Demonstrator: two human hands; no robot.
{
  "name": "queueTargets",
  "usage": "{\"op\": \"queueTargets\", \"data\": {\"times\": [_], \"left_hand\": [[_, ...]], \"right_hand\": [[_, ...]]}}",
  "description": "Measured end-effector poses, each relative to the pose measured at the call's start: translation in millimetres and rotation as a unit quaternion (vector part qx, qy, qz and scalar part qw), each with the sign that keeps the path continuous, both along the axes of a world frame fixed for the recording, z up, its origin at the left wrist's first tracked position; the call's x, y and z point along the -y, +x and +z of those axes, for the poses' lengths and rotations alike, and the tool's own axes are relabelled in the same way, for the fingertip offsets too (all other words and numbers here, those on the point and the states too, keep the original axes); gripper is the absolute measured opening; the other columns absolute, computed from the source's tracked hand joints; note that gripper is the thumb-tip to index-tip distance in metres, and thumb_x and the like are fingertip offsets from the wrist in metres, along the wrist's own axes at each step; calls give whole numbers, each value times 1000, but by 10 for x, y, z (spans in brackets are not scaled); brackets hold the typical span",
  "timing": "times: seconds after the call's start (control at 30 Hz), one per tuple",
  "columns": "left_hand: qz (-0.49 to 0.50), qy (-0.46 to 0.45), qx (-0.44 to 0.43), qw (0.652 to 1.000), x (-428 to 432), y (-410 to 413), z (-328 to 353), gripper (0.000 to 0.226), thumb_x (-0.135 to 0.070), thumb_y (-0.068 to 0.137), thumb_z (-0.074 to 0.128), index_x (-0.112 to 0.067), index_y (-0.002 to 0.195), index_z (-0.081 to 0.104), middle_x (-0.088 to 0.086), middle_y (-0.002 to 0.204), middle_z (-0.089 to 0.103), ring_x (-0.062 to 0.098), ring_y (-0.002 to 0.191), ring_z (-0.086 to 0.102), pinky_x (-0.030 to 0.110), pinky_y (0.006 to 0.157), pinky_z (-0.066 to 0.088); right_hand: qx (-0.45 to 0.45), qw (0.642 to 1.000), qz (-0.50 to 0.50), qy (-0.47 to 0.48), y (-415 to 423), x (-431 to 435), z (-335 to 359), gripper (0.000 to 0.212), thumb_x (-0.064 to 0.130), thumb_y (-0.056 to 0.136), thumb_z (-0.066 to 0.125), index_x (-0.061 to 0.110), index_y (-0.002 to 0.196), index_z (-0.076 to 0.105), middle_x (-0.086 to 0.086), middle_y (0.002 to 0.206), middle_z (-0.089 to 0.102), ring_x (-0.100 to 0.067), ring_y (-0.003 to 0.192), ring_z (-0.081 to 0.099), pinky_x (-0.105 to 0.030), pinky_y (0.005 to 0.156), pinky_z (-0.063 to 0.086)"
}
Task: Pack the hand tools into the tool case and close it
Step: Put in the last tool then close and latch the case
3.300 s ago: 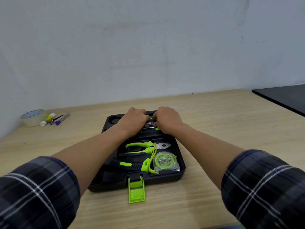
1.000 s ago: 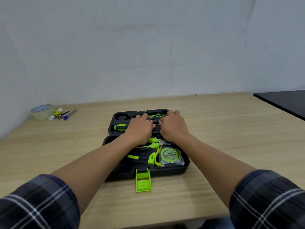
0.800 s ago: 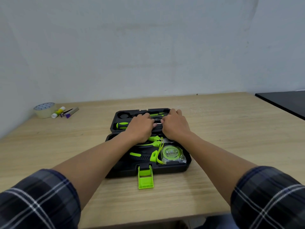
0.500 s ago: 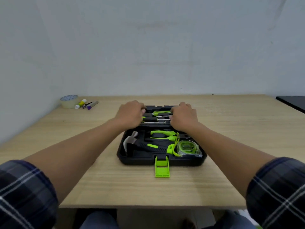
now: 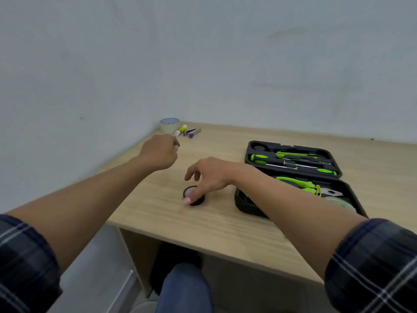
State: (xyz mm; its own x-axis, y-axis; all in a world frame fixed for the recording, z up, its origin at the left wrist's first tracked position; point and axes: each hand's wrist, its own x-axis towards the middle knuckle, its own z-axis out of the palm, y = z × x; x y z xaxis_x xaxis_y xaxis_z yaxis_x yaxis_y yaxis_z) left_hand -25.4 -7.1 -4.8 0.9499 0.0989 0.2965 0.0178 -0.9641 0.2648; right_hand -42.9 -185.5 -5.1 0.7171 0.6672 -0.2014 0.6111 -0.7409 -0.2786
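**Both hands off the case, right one down on a black roll**

Half a second ago both my hands lay on the tools in the lid; now they are out over bare table to the left of the case. My right fingertips [image 5: 187, 201] rest on the near rim of a small black roll [image 5: 196, 199], a flat glossy ring lying on its side on the wood. My right hand [image 5: 208, 177] arches over it with the thumb lifted clear, and I cannot tell whether the bent fingers hook the roll or only touch it. My left hand [image 5: 159, 152] hangs above the table further back, loosely clenched, with nothing showing in it.

Just right of the roll, apart from it, lies the tool case [image 5: 243, 205]. It is black moulded plastic with rounded corners, and it is open flat. Its lid holds screwdrivers [image 5: 259, 158] with smooth green-and-black handles laid in slots, and a round well [image 5: 258, 146] in the far left corner. Green-handled pliers [image 5: 300, 182] lie in the base, and my right forearm half hides a round tape measure [image 5: 338, 203].

Underneath is the table [image 5: 158, 215], pale wood with fine straight grain. In its far corner, by the matt grey wall, sit a clear tape roll [image 5: 169, 125] and a glue stick [image 5: 181, 130].
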Motion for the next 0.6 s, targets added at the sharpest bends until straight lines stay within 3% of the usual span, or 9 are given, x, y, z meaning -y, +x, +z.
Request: {"op": "queueTargets", "data": {"times": [0.1, 0.27, 0.43, 0.53, 0.6], "left_hand": [[3, -9, -1, 1000, -77, -48, -58, 26, -22, 95, 48, -19, 113, 67, 3, 116, 68, 25, 110, 59, 40, 94, 48], [-13, -13, -7, 1000, -51, -29, -112, 26, -23, 95, 47, -19, 111, 67, 3, 112, 69, 24, 109, 59, 42, 93, 48], [-24, 15, 2, 1000, 137, 71, -118, 26, -24, 95, 46, -21, 112, 66, 2, 111, 69, 24, 109, 60, 40, 91, 48], [-34, 28, 8, 999, 294, 154, -130, 27, -25, 96, 46, -21, 115, 65, 3, 111, 69, 25, 109, 59, 40, 91, 47], [-43, 30, 6, 999, 417, 217, -141, 27, -26, 96, 46, -21, 116, 64, 4, 111, 69, 26, 108, 59, 39, 90, 47]], "right_hand": [[-3, 1000, 4, -21, -29, -97, -91, 73, 62, 65, 77, 24, 124, 59, 3, 114, 59, -19, 104, 55, -35, 90, 49], [-4, 1000, -1, 12, -19, -38, -158, 48, 49, 73, 76, 27, 115, 63, 9, 96, 54, -17, 93, 54, -29, 75, 43], [-8, 997, -18, 69, -5, 142, -100, 41, 44, 80, 71, 27, 117, 65, 4, 105, 63, -15, 90, 56, -29, 78, 47], [-49, 987, -50, 147, 26, 329, -18, 38, 37, 82, 71, 26, 118, 65, 1, 107, 67, -7, 72, 60, -25, 66, 54], [-42, 980, -75, 178, 86, 478, 42, 39, 36, 83, 70, 28, 120, 64, 3, 108, 67, -7, 73, 61, -23, 61, 52]]}}
